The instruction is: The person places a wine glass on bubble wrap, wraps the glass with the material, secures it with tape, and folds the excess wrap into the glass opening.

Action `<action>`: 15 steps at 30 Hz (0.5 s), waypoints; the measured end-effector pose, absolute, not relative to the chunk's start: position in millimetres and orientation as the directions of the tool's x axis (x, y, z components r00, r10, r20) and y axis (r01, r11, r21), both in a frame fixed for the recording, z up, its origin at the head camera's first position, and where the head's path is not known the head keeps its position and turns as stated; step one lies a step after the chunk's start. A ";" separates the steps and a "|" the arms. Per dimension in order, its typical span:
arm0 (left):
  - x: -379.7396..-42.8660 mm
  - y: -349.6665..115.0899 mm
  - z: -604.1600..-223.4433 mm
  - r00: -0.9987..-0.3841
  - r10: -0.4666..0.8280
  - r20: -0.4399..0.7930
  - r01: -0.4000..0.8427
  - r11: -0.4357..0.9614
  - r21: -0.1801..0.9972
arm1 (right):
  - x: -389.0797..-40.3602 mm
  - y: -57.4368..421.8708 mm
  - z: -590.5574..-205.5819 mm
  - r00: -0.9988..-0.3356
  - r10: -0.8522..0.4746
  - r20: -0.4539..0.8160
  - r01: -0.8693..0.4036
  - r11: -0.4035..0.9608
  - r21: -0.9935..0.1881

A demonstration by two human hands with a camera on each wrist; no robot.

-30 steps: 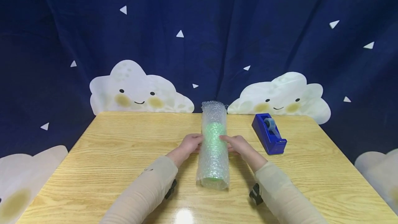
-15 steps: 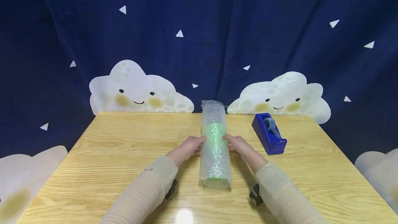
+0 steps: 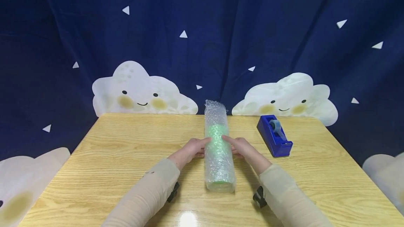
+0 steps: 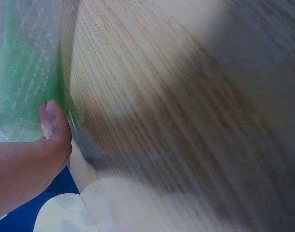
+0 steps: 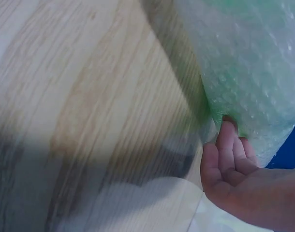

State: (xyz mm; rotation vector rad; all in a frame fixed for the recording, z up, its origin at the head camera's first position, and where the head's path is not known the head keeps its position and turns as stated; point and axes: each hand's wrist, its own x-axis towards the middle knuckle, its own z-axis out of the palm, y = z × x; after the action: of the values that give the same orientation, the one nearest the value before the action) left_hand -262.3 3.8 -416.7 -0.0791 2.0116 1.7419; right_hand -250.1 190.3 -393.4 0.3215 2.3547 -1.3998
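A green cylindrical object wrapped in bubble wrap point(image 3: 219, 162) lies lengthwise on the table, its loose wrap end pointing to the back. My left hand point(image 3: 193, 147) holds the roll's left side, thumb on top and fingers low against it. From the right side my right hand point(image 3: 242, 146) grips it the same way. In the left wrist view, fingertips of the left hand point(image 4: 38, 154) meet the green wrap point(image 4: 24, 77). The right wrist view has the right hand's curled fingers point(image 5: 226, 145) at the lower edge of the bubble wrap point(image 5: 249, 72).
A blue tape dispenser point(image 3: 274, 137) with a roll of clear tape stands on the wooden table point(image 3: 135, 139), to the right of the wrapped roll. Behind the table hangs a dark blue curtain point(image 3: 151, 27) with cloud prints. The roll's far end reaches the table's back edge.
The wrapped roll has turned slightly, its near end shifting a little to the right. My left thumb has moved from the side onto the top of the wrap.
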 end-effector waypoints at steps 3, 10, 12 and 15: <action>-262.3 3.9 -416.9 -0.886 0.261 -0.385 -0.344 0.188 0.920 | -249.3 189.9 -394.5 -0.902 0.017 -0.431 0.384 0.486 -0.785; -260.1 3.9 -414.8 -0.884 0.298 -0.361 -0.332 0.145 0.932 | -250.0 191.4 -398.4 -0.906 -0.045 -0.421 0.362 0.431 -0.827; -260.3 3.9 -414.9 -0.884 0.314 -0.347 -0.324 0.125 0.938 | -250.9 191.9 -399.2 -0.904 -0.065 -0.422 0.358 0.425 -0.832; -260.5 3.6 -415.9 -0.886 0.326 -0.329 -0.314 0.101 0.944 | -251.8 192.1 -399.0 -0.902 -0.072 -0.425 0.351 0.450 -0.821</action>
State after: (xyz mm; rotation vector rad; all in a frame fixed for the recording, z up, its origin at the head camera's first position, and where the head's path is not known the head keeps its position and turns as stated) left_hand -260.5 3.6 -415.9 0.0122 1.9239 1.8368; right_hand -251.8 192.1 -399.0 0.2346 2.3052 -1.4434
